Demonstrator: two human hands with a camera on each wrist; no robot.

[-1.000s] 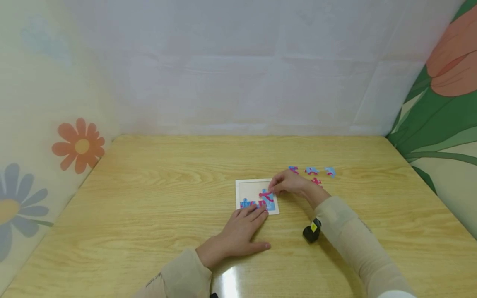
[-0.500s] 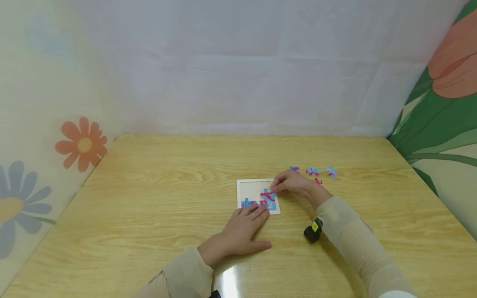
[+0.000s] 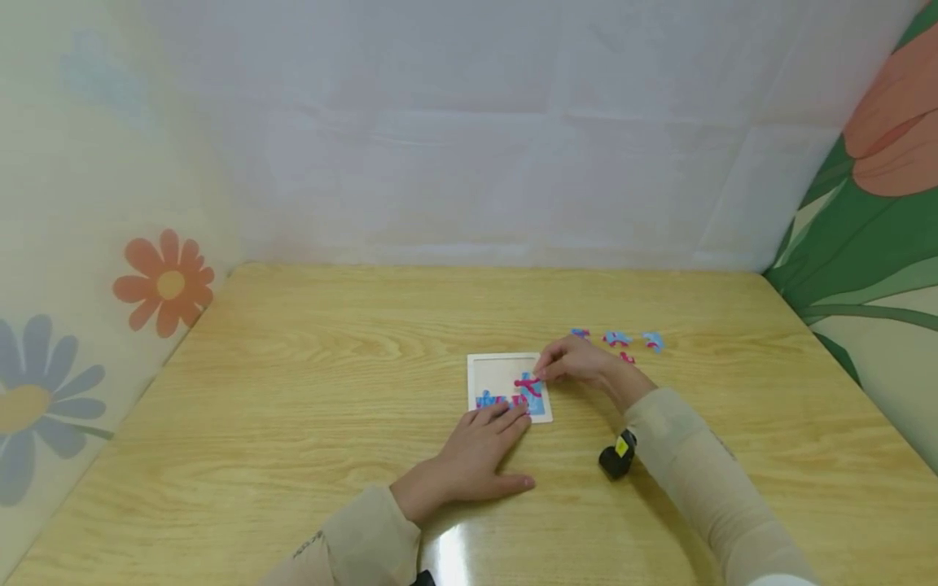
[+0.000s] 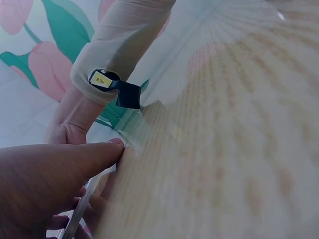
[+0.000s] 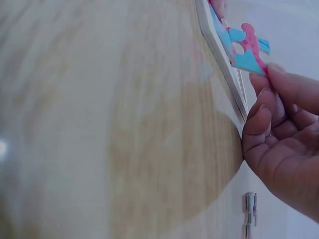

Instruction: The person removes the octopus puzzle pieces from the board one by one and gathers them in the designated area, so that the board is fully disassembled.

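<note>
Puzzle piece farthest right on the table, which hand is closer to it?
Right. The right hand is left of that loose piece, pinching another puzzle piece. The left hand is farther left, lying across the near edge of the white puzzle tray.

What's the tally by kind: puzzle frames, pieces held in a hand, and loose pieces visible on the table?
Puzzle frame: 1
Held piece, pinched by the right hand: 1
Loose pieces visible on the table: 4
Total: 6
More loose ones may be hidden behind the right hand.
</note>
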